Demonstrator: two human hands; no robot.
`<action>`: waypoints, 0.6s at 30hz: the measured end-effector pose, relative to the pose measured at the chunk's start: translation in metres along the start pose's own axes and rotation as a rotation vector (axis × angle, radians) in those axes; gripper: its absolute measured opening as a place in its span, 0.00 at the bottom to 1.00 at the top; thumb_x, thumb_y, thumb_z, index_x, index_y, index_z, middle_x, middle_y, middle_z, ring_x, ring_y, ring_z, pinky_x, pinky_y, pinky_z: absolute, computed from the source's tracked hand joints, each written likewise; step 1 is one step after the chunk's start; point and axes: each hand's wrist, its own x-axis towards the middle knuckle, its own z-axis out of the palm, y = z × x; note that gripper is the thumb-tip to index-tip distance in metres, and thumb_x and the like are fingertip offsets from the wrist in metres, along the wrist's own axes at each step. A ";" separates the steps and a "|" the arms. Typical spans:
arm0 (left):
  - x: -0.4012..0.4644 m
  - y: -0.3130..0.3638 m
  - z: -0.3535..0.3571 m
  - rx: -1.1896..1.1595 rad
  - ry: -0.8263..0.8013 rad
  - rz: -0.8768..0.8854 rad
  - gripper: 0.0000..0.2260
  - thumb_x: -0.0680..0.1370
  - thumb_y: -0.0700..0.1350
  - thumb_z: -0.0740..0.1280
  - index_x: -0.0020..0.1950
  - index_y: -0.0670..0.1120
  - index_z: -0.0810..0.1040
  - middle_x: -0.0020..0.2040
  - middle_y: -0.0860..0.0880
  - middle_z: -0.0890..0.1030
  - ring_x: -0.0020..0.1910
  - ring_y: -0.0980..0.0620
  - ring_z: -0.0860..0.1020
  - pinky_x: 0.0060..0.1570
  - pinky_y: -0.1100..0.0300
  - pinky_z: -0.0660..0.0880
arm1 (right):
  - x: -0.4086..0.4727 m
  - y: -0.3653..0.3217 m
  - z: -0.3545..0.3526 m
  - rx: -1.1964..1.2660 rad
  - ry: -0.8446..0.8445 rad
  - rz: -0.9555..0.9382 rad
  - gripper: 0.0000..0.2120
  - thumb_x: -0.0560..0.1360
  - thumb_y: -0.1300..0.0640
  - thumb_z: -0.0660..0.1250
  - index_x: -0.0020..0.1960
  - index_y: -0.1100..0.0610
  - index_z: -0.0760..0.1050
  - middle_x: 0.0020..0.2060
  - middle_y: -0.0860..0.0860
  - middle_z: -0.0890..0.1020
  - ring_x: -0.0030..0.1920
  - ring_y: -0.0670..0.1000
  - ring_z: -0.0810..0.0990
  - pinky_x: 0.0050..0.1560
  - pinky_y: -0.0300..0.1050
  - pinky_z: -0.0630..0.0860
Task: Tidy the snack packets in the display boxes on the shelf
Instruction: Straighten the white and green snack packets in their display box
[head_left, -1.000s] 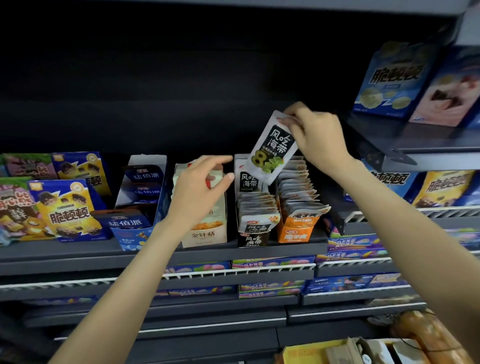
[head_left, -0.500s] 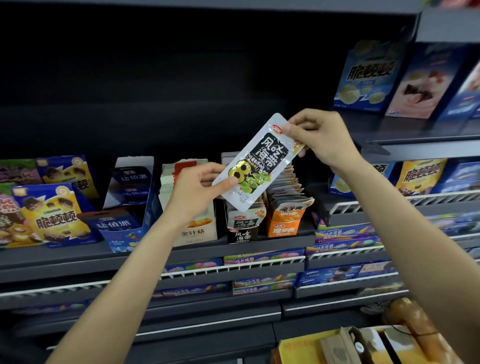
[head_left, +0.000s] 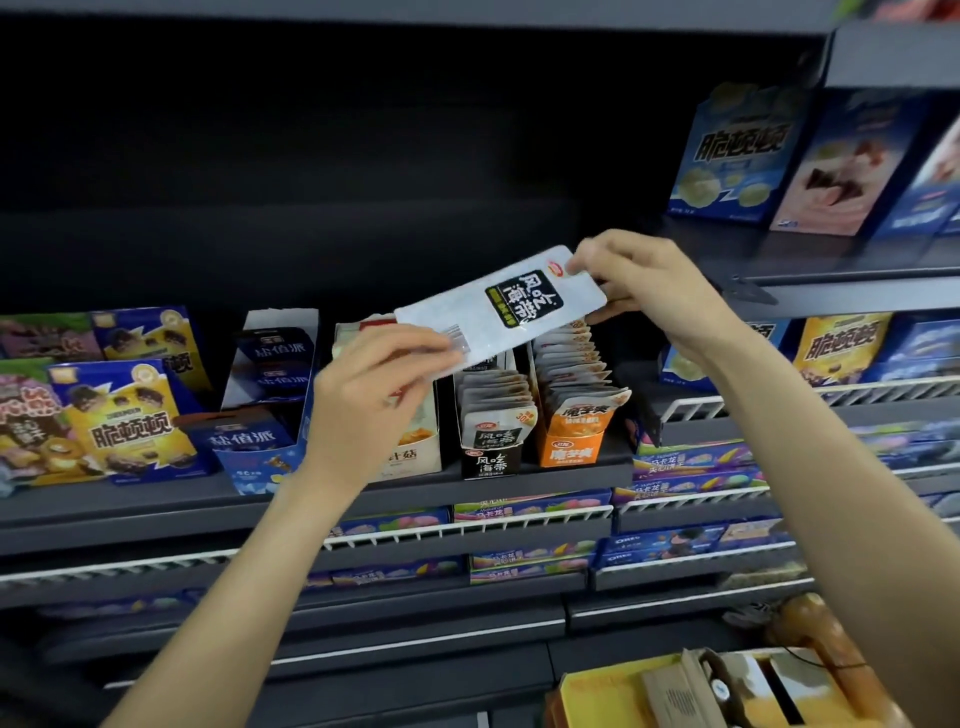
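The held snack packet (head_left: 498, 306) is white with a black label panel (white characters, a small red logo at its corner). Below stand a black-and-white display box (head_left: 491, 460) and an orange display box (head_left: 571, 449).

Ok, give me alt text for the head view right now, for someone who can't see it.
Both hands hold one white snack packet by its ends above the shelf: the right hand pinches its top end, the left hand its bottom. Below it stand a black display box and an orange display box, both full of packets.

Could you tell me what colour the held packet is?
White packet with a black label, head view.
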 end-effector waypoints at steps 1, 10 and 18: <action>-0.004 -0.001 0.000 0.043 -0.009 0.065 0.07 0.72 0.32 0.72 0.49 0.40 0.84 0.50 0.45 0.83 0.53 0.50 0.79 0.57 0.60 0.76 | -0.001 0.001 0.000 -0.019 -0.012 -0.024 0.03 0.78 0.58 0.65 0.47 0.55 0.77 0.40 0.49 0.84 0.44 0.48 0.83 0.40 0.42 0.81; -0.018 0.001 -0.008 0.168 -0.032 0.205 0.02 0.73 0.34 0.73 0.40 0.38 0.83 0.45 0.43 0.83 0.55 0.49 0.78 0.58 0.63 0.74 | -0.010 0.011 0.007 0.085 -0.013 -0.176 0.09 0.76 0.66 0.66 0.50 0.52 0.74 0.44 0.47 0.83 0.43 0.47 0.83 0.38 0.36 0.78; -0.017 0.000 -0.011 0.213 -0.005 0.219 0.04 0.74 0.36 0.72 0.40 0.39 0.82 0.46 0.44 0.84 0.55 0.49 0.79 0.55 0.61 0.76 | -0.018 0.003 0.008 0.064 -0.017 -0.231 0.13 0.77 0.66 0.65 0.56 0.50 0.77 0.49 0.41 0.83 0.50 0.46 0.83 0.42 0.37 0.80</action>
